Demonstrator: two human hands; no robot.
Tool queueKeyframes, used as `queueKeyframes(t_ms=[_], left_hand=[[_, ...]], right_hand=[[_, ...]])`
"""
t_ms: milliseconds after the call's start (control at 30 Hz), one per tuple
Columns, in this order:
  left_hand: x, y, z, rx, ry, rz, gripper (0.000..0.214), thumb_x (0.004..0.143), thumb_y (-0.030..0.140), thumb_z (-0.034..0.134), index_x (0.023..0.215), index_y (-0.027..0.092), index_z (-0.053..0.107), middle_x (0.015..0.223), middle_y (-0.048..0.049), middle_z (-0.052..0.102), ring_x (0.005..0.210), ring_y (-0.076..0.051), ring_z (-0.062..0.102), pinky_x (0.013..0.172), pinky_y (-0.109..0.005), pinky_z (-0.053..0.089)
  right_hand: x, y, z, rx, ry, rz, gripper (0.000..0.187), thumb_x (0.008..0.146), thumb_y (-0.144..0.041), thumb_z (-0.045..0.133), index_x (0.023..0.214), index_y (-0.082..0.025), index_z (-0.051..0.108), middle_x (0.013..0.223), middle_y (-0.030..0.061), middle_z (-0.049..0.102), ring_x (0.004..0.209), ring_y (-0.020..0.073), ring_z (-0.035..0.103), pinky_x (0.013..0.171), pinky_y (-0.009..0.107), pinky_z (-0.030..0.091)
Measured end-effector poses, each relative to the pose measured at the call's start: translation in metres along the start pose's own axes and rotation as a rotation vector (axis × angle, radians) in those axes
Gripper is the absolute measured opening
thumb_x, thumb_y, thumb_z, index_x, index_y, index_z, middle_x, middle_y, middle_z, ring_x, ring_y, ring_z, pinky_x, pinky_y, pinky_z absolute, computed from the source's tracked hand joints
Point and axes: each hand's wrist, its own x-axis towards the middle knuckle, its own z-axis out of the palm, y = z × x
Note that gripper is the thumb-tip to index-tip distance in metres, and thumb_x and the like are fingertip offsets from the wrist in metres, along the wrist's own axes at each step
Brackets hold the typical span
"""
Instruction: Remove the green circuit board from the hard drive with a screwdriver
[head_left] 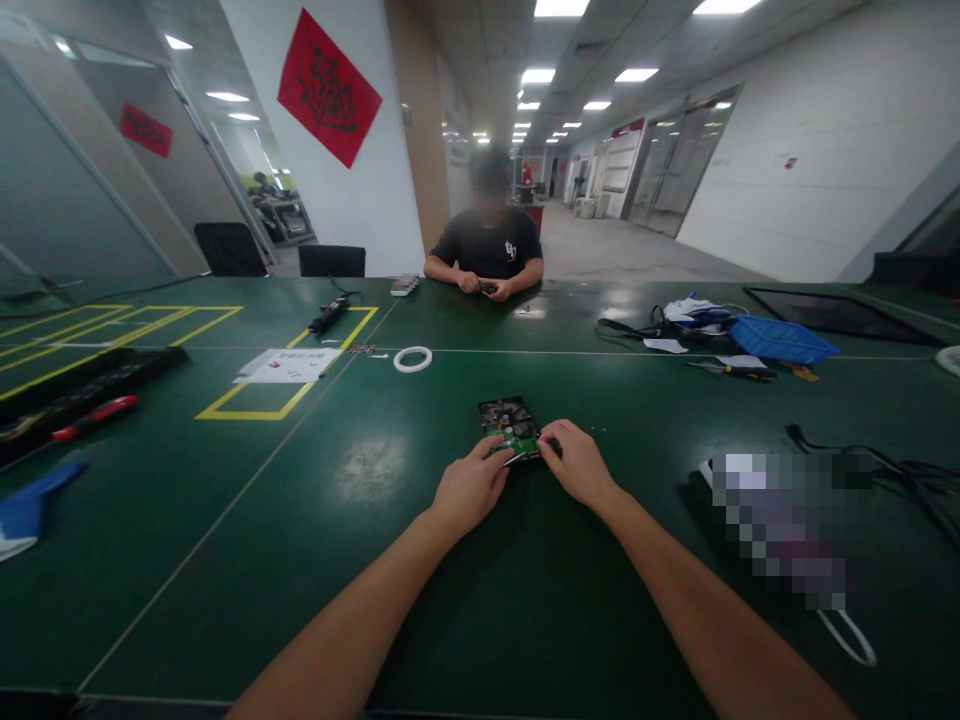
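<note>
A hard drive [510,418] lies on the green table in front of me, its black metal casing to the far side and a green circuit board [523,440] along the near side. My left hand [472,485] grips its near left corner, fingers over the board and thumb at the near edge. At the right edge of the drive, the thumb and forefinger of my right hand [576,460] are pinched together. What sits between those fingertips, if anything, is too small to make out.
Across the table, a person [487,245] holds a small dark object. A white tape roll [413,359] and a paper sheet [289,365] lie left of the drive. Further right are a blue tray [784,340], screwdrivers [731,370] and cables [900,480]. A red-handled tool [96,417] lies far left.
</note>
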Motion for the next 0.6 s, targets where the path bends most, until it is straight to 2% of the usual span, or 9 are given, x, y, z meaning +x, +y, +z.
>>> queueKeyframes(t_ms=[300, 433, 600], left_hand=[[0.0, -0.002, 0.001, -0.043, 0.012, 0.001, 0.038, 0.098, 0.026, 0.053, 0.133, 0.033, 0.063, 0.146, -0.0041, 0.053, 0.111, -0.027, 0.067, 0.093, -0.041, 0.057], [-0.001, -0.002, -0.001, -0.097, 0.018, -0.007, 0.039, 0.096, 0.024, 0.055, 0.133, 0.034, 0.063, 0.145, -0.004, 0.054, 0.114, -0.026, 0.066, 0.097, -0.04, 0.055], [-0.003, -0.006, -0.002, -0.118, 0.027, 0.009, 0.04, 0.095, 0.024, 0.058, 0.133, 0.033, 0.063, 0.146, -0.0042, 0.054, 0.116, -0.027, 0.066, 0.099, -0.042, 0.056]], right_hand=[[0.002, -0.009, -0.002, -0.14, -0.051, -0.036, 0.013, 0.094, -0.021, 0.055, 0.095, -0.018, 0.068, 0.102, 0.0086, 0.07, 0.09, 0.02, 0.066, 0.082, 0.033, 0.052], [-0.005, -0.01, -0.004, -0.085, -0.038, -0.092, 0.021, 0.097, -0.024, 0.052, 0.102, -0.019, 0.071, 0.113, 0.0098, 0.071, 0.102, 0.0215, 0.067, 0.094, 0.036, 0.053], [-0.008, -0.007, -0.004, 0.048, -0.027, -0.058, 0.023, 0.098, -0.027, 0.052, 0.104, -0.021, 0.073, 0.114, 0.0075, 0.072, 0.103, 0.0223, 0.068, 0.095, 0.04, 0.054]])
